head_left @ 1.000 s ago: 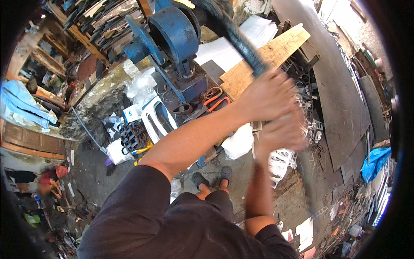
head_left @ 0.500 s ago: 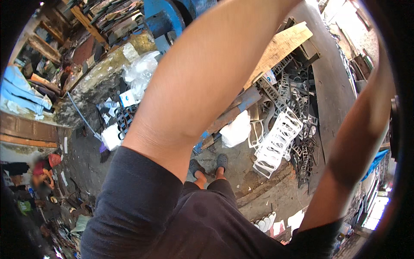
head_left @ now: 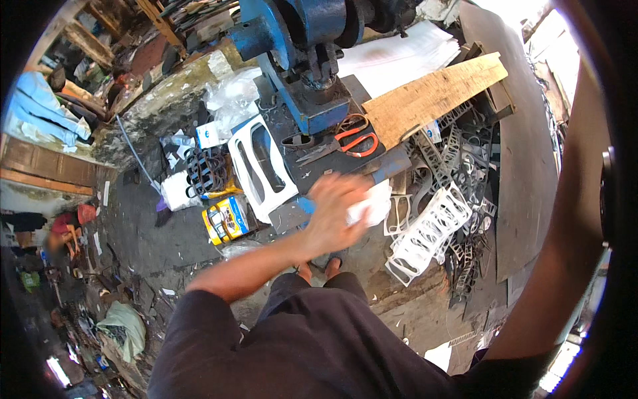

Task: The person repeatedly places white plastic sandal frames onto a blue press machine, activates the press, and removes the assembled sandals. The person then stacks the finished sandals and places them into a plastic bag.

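Observation:
My left hand (head_left: 340, 207) hangs in front of the near edge of a blue press (head_left: 325, 114). It is slightly blurred, its fingers look apart and nothing shows in it. Partly behind it is a white bundle (head_left: 376, 203). Scissors with orange-red handles (head_left: 355, 142) lie on the press's dark bed. To the left, a white sheet with long cut-out openings (head_left: 262, 169) leans across the bed's side. My right forearm (head_left: 558, 256) reaches up along the right rim; the right hand itself is out of the picture.
A wooden board (head_left: 435, 96) lies right of the press, before white sheets (head_left: 405, 53). White cut-out scrap (head_left: 428, 233) and dark strips are heaped on the floor. A yellow-blue package (head_left: 228, 219) and black straps (head_left: 207, 171) lie left. Another person (head_left: 65, 229) sits far left.
My left arm has come down from across the press, uncovering the scissors, board and cut-out white sheet. The right arm stays raised, nearer the right rim.

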The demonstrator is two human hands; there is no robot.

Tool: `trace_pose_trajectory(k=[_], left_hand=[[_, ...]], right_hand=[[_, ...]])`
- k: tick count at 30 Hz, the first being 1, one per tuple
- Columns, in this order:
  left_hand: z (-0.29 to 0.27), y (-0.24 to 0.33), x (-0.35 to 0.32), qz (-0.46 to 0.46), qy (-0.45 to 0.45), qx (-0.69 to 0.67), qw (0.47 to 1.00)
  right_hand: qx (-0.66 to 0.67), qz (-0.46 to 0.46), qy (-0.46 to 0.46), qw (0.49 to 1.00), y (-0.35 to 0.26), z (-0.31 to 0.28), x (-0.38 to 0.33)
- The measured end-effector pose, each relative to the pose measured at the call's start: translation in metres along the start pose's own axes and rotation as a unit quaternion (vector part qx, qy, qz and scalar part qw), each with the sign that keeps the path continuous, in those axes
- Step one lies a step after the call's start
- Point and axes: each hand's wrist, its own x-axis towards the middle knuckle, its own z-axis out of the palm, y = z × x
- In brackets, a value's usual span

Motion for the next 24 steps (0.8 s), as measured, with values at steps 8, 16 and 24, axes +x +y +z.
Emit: trace_pose_trajectory(k=[8,16,24], left_hand=[[-0.017,-0.122,-0.123,-0.244,-0.129,0.327,0.904],[-0.056,-0.131,-0.144,-0.263,-0.415,0.225,0.841],[-0.025,-0.182,-0.137,-0.682,0.004,-0.122,0.721]], right_hand=[[0.578,0.454,-0.348,0.582,-0.157,0.078,-0.287],[0.704,0.650,-0.248,0.142,-0.267,0.142,-0.409],[0.680,0.688,-0.238,0.085,-0.307,0.116,-0.407]])
